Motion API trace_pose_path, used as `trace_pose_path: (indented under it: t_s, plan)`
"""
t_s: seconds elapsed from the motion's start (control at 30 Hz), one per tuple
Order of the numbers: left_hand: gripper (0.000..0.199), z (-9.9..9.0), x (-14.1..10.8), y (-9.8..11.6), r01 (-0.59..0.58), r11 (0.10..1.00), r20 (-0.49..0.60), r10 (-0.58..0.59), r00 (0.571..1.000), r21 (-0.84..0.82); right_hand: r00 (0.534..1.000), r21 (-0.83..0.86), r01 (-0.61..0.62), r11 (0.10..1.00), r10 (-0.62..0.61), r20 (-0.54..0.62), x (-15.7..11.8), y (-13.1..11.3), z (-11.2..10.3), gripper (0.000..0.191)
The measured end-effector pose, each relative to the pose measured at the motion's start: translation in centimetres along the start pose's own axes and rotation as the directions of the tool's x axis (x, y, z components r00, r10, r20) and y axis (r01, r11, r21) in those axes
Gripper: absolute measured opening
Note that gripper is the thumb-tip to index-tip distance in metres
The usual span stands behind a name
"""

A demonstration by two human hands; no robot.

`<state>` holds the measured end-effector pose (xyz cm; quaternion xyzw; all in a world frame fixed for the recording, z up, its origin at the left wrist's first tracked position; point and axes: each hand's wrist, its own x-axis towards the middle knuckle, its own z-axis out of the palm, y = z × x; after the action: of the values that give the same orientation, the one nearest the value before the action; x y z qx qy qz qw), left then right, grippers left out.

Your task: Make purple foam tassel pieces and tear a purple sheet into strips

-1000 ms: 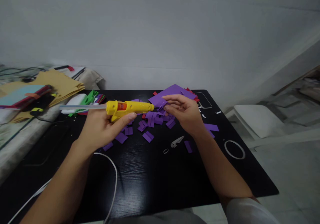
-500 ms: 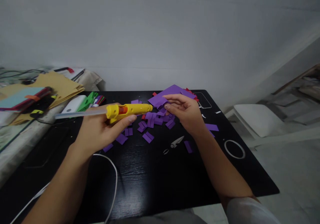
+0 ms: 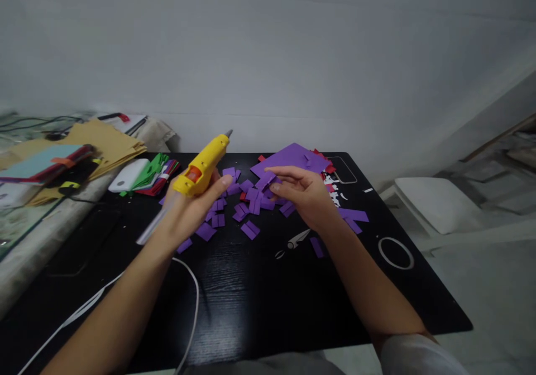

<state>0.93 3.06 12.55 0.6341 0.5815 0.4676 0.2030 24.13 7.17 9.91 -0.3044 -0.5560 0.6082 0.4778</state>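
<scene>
My left hand (image 3: 188, 210) is closed around the handle of a yellow hot glue gun (image 3: 205, 166). Its nozzle points up and away to the right, and a clear glue stick (image 3: 154, 225) sticks out of its back end. Between the thumb and fingers of my right hand (image 3: 307, 196) is a small folded purple paper piece (image 3: 268, 181). Below and between both hands lie several folded purple paper pieces (image 3: 250, 229), scattered on the black table. Behind my right hand rests a larger purple sheet (image 3: 288, 156).
Printed scissors-like markings (image 3: 297, 239) and a ring outline (image 3: 396, 253) show on the black tabletop (image 3: 251, 308). A white cord (image 3: 196, 302) curves across the left front. Green paper (image 3: 149, 169), brown sheets (image 3: 98, 143) and other supplies lie at left. A white stool (image 3: 438, 202) stands at right.
The glue gun has swung from level, pointing right, to tilted upward, its nozzle now away from the paper. My right hand has drawn slightly lower, still pinching the purple piece.
</scene>
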Motion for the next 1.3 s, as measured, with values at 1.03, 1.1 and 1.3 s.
trace_pose_path:
  t_s: [1.03, 1.1, 1.3]
  plan:
    - [0.041, 1.9, 0.2, -1.6, 0.056, 0.967, 0.229, 0.002, 0.973, -0.249, 0.988, 0.132, -0.144, 0.981, 0.149, -0.03, -0.2, 3.2, 3.4, 0.033]
    - [0.041, 2.0, 0.2, -1.6, 0.065, 0.964, 0.232, -0.003, 0.973, -0.259, 0.99, 0.096, -0.132, 0.987, 0.137, -0.044, 0.0, 3.3, 3.2, 0.034]
    - [0.042, 2.3, 0.1, -2.1, 0.03, 0.95, 0.216, 0.04, 0.976, -0.311, 0.986, 0.061, -0.132, 0.989, 0.137, -0.099, 0.2, 4.0, 2.9, 0.032]
